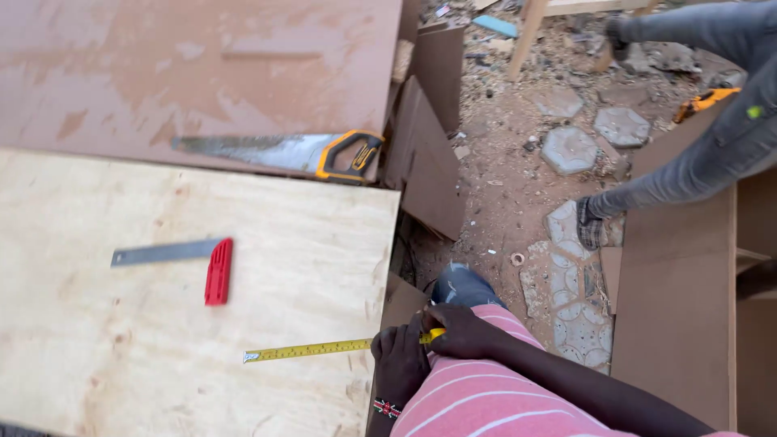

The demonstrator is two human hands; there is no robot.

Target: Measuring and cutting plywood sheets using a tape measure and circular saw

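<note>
You're measuring: both hands, left [398, 364] and right [461, 330], pinch the yellow steel tape measure [312, 350] stretched across the pale plywood sheet [162, 324] on the bench. Next, hold it taut and mark.

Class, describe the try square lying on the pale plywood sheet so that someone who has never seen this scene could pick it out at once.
Start at the big pale plywood sheet that fills the lower left. On its upper middle lies the try square, well left of the yellow tape measure that both hands stretch over the sheet's edge. Its flat grey metal blade meets a bright red stock at a right angle, unlike the handsaw on the brown board beyond.
</note>
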